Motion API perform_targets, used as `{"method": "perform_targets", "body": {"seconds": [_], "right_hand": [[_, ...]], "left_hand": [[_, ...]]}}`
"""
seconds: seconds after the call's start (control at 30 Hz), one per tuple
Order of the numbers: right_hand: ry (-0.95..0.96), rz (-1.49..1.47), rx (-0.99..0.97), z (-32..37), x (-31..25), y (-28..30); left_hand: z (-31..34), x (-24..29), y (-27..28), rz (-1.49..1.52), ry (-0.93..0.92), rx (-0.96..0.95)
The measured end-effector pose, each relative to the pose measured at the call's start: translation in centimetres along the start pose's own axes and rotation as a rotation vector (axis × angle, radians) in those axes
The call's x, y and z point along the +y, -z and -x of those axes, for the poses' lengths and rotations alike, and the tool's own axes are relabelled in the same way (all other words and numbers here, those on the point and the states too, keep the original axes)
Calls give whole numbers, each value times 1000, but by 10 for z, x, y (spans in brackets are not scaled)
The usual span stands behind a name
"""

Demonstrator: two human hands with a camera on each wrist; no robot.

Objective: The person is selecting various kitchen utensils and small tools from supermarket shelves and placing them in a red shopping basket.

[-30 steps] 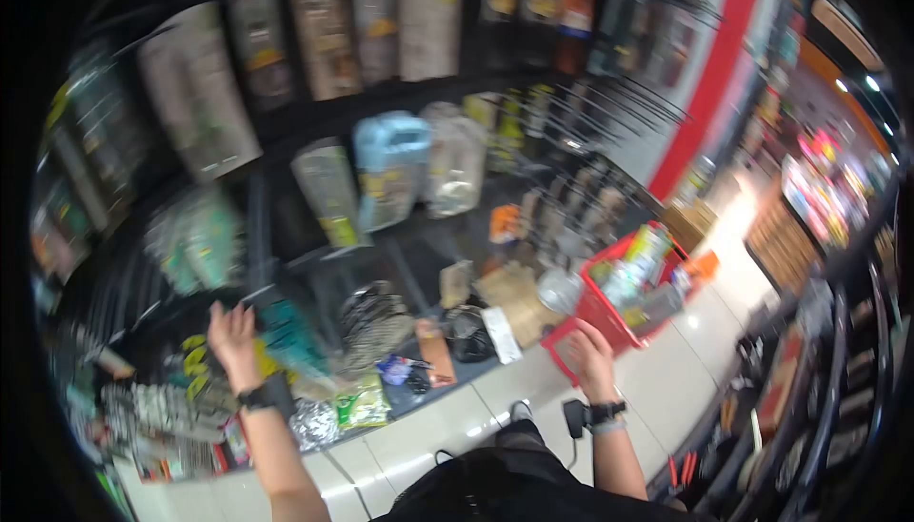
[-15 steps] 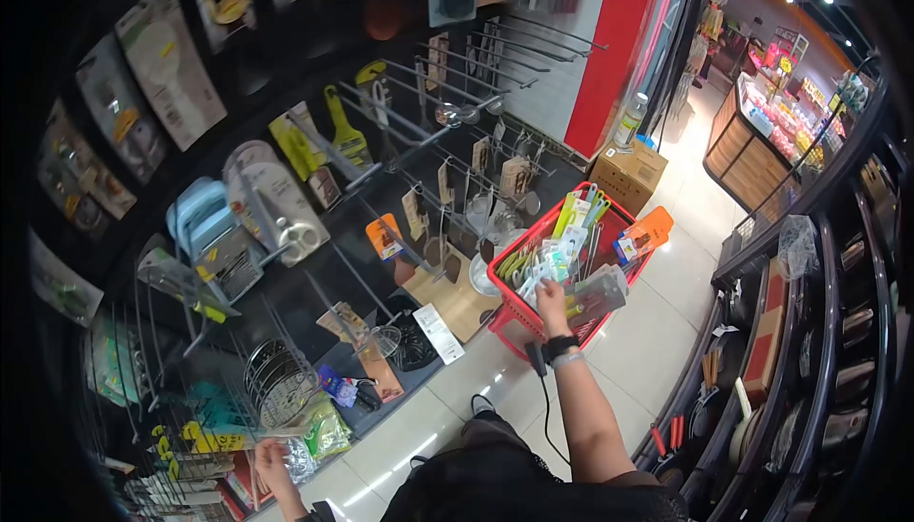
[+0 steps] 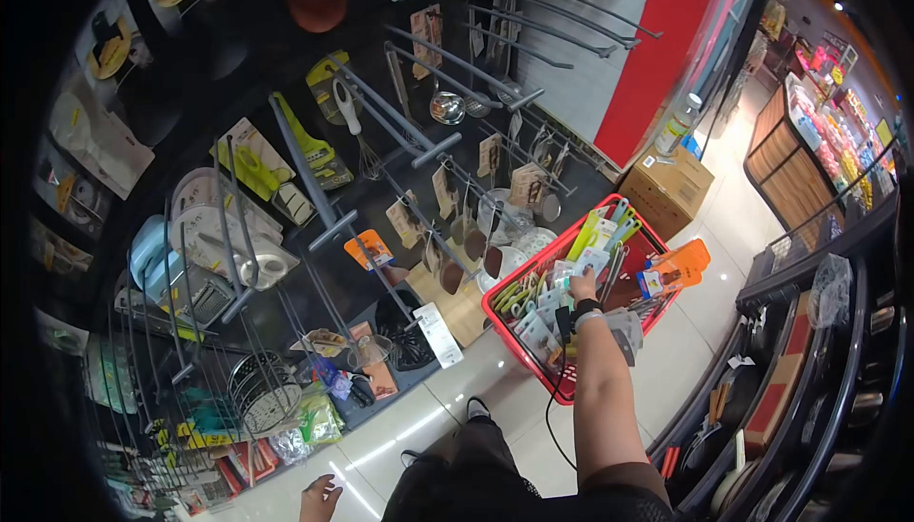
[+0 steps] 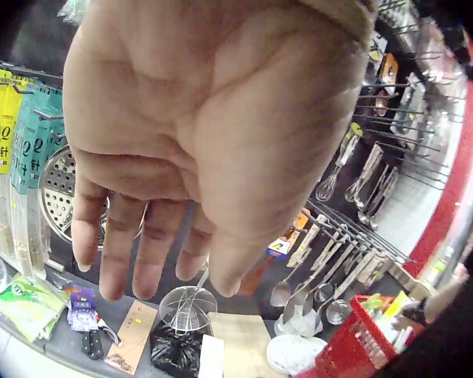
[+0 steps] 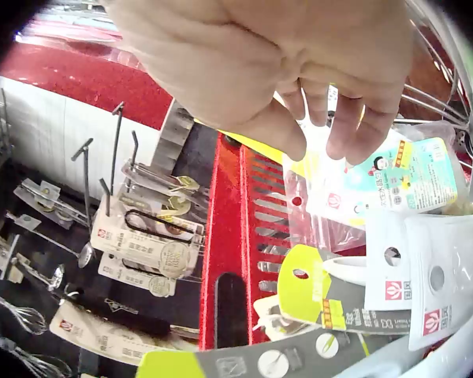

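Observation:
Over the red shopping basket (image 3: 571, 393), my right hand (image 3: 583, 286) reaches down among packaged kitchen tools. Its thumb and fingertips pinch a clear packet with a white and teal label (image 5: 394, 179). Below that packet, green-and-grey carded packages (image 5: 343, 303) and white-tagged packets (image 5: 449, 276) crowd the basket. My left hand (image 3: 321, 500) hangs low at the bottom of the head view, holding nothing. Seen from its wrist, the left hand (image 4: 205, 134) has loosely extended fingers in front of the display, where a wire strainer (image 4: 188, 309) and a wood-coloured board (image 4: 240, 346) appear behind.
Long metal hooks (image 3: 333, 227) jut from the dark display wall at left, carrying whisks, ladles and graters. A cardboard box (image 3: 666, 194) with a bottle (image 3: 678, 125) on top stands behind the basket. Pan shelves (image 3: 809, 398) line the right; white floor tiles (image 3: 476, 379) lie between.
The right hand went from beside the basket into it and shifted rightward among the packets. The left hand dropped from near the display to the bottom of view. The head view turned toward the basket.

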State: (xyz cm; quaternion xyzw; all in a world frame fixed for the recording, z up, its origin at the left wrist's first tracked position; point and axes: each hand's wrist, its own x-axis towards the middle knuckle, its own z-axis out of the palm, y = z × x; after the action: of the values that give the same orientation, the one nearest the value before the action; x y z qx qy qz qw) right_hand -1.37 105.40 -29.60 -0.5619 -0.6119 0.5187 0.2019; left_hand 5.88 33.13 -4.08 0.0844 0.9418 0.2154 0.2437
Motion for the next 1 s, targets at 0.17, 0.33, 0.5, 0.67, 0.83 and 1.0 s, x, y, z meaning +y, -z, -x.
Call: {"method": "perform_targets", "body": {"seconds": [0.17, 0.33, 0.5, 0.67, 0.83, 1.0], "right_hand": [[172, 174, 54, -12, 4, -1], [130, 622, 10, 12, -29, 8], [88, 630, 171, 35, -59, 27], [256, 240, 254, 20, -79, 54], [440, 62, 354, 44, -149, 101], [358, -665, -116, 177, -232, 137]], "left_hand": [[3, 6, -11, 11, 93, -41], [-4, 23, -15, 4, 46, -44], [-18, 38, -7, 16, -52, -26], [-37, 32, -4, 14, -115, -38], [-60, 49, 9, -39, -230, -18], [-89, 80, 15, 13, -428, -32]]}}
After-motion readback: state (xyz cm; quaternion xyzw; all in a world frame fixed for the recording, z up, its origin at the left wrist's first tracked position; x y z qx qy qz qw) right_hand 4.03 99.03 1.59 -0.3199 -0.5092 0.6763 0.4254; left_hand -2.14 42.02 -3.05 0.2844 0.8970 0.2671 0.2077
